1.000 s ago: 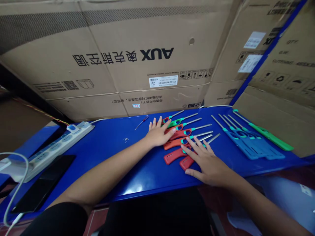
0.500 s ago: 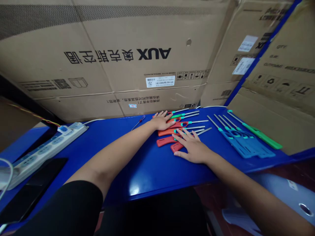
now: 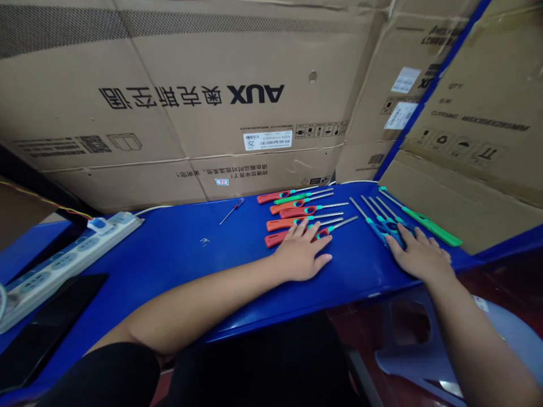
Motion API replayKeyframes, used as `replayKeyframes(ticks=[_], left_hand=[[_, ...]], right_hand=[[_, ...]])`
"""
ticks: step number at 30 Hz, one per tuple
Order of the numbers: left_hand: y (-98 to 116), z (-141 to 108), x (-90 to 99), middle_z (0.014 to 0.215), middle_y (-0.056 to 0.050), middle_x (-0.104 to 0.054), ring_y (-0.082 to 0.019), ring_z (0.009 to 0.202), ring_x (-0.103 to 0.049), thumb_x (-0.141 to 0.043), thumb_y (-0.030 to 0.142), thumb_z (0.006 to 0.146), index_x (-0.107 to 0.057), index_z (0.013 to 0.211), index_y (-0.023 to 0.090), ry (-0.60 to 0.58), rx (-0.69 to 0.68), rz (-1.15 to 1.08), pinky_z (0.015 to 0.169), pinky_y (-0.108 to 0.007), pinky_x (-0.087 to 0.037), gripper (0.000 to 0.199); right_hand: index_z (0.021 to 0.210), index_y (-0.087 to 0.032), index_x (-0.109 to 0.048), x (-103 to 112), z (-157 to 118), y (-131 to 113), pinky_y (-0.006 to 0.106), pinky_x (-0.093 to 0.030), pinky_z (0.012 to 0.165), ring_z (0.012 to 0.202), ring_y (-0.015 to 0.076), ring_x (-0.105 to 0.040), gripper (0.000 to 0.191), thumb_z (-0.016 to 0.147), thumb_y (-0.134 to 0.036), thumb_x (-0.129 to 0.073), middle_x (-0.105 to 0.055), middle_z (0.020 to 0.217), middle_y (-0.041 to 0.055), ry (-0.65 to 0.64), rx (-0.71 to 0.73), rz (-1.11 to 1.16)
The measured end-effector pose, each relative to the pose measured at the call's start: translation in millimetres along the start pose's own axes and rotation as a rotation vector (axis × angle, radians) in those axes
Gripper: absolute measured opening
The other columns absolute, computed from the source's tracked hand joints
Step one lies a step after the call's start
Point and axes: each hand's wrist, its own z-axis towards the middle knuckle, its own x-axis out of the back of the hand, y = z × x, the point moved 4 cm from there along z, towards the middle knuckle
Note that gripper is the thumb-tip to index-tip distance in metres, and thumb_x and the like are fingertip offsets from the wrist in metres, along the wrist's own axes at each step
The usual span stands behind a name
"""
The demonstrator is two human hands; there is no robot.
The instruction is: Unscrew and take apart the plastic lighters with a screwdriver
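My left hand (image 3: 301,255) lies flat with its fingers spread, its fingertips on or just over the nearest red utility lighter (image 3: 275,239). It holds nothing. Farther along the table, a row of several red and orange lighters (image 3: 292,212) with teal trim and metal nozzles lies side by side, next to one with a green handle (image 3: 292,199). My right hand (image 3: 418,257) rests flat on the handles of several blue lighters (image 3: 377,227), hiding their lower ends. Beyond it lies a single green lighter (image 3: 428,226).
The blue table (image 3: 169,271) carries a small screwdriver (image 3: 232,211), tiny metal bits (image 3: 205,242), a white power strip (image 3: 72,263) and a black tablet or phone (image 3: 51,316). Cardboard boxes (image 3: 190,102) stand along the back. A plastic stool (image 3: 407,350) stands below the right edge.
My right hand has moved rightward off the red lighters onto the blue ones. My left hand has slid toward me to the near end of the red row. The view has shifted slightly.
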Motion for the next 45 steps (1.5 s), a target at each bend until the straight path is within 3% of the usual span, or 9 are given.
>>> replayKeyframes(ticks=[3,6,9,12,17,21,25,32,45], left_hand=[[33,-1,-11.5,0.165,-0.013,-0.026,-0.033,0.154,-0.018,-0.035,0.050,0.102,-0.040,0.153,0.019,0.003,-0.111,-0.023,0.126,-0.051,-0.017,0.059],[52,6,-19.8,0.166,-0.017,-0.023,-0.034,0.155,-0.016,-0.030,0.054,0.103,-0.029,0.158,0.016,-0.081,-0.086,-0.113,0.125,-0.049,-0.020,0.067],[61,13,-24.0,0.167,-0.017,-0.017,-0.036,0.155,-0.012,-0.033,0.060,0.100,-0.024,0.159,0.019,-0.093,-0.079,-0.147,0.125,-0.052,-0.021,0.073],[60,22,-26.1,0.167,-0.018,-0.017,-0.038,0.152,-0.021,-0.036,0.061,0.099,-0.024,0.159,0.019,-0.045,-0.033,-0.134,0.121,-0.053,-0.029,0.075],[59,42,-31.4,0.155,-0.020,-0.041,-0.035,0.143,-0.041,-0.043,0.060,0.097,-0.038,0.151,0.011,0.047,-0.033,-0.028,0.119,-0.048,-0.034,0.073],[56,58,-37.0,0.163,-0.021,-0.028,-0.035,0.151,-0.026,-0.039,0.060,0.098,-0.027,0.156,0.008,0.046,0.084,-0.010,0.124,-0.048,-0.026,0.079],[60,56,-39.2,0.164,-0.021,-0.025,-0.034,0.153,-0.023,-0.032,0.059,0.100,-0.023,0.158,0.008,-0.072,0.072,-0.020,0.125,-0.047,-0.022,0.078],[57,-4,-26.4,0.164,-0.023,-0.024,-0.039,0.152,-0.023,-0.044,0.073,0.090,-0.023,0.159,0.014,-0.083,0.007,-0.046,0.123,-0.052,-0.025,0.093],[-18,-149,13.1,0.165,-0.020,-0.020,-0.039,0.153,-0.021,-0.053,0.074,0.084,-0.023,0.160,0.018,-0.140,-0.039,-0.034,0.122,-0.054,-0.026,0.100]], right_hand=[[0.158,-0.021,-0.034,-3,-28,-20,0.071,-0.031,0.110,0.142,0.0520,-0.034,0.094,0.087,-0.080,-0.022,-0.026,0.165,0.0191,-0.012,-0.081,-0.006],[0.156,-0.022,-0.040,-8,-46,-36,0.072,-0.035,0.107,0.140,0.0507,-0.039,0.094,0.087,-0.082,-0.019,-0.031,0.162,0.0202,-0.028,0.002,0.041],[0.150,-0.019,-0.048,-8,-42,-37,0.066,-0.038,0.109,0.142,0.0425,-0.041,0.083,0.094,-0.072,-0.018,-0.045,0.154,0.0213,0.077,0.260,0.104],[0.143,-0.016,-0.056,-1,-22,-30,0.058,-0.034,0.116,0.145,0.0372,-0.038,0.069,0.099,-0.059,-0.024,-0.041,0.158,0.0192,0.262,0.544,0.090],[0.150,-0.026,-0.048,-10,14,-33,0.061,-0.027,0.118,0.151,0.0343,-0.026,0.061,0.098,-0.054,-0.032,-0.034,0.163,0.0101,0.055,0.927,-0.050],[0.157,-0.023,-0.034,-20,26,-37,0.060,-0.027,0.119,0.151,0.0317,-0.025,0.070,0.097,-0.058,-0.033,-0.034,0.162,0.0120,-0.066,0.946,-0.042],[0.155,-0.018,-0.036,-28,9,-35,0.059,-0.031,0.118,0.150,0.0330,-0.030,0.071,0.097,-0.059,-0.033,-0.036,0.161,0.0140,-0.025,0.900,-0.007],[0.147,-0.015,-0.045,-36,-63,-53,0.059,-0.035,0.114,0.146,0.0347,-0.038,0.061,0.100,-0.053,-0.033,-0.049,0.153,0.0171,0.129,0.832,0.062],[0.150,-0.020,-0.045,-48,-195,-171,0.064,-0.030,0.113,0.145,0.0349,-0.038,0.059,0.101,-0.050,-0.035,-0.045,0.156,0.0119,0.174,0.890,0.091]])
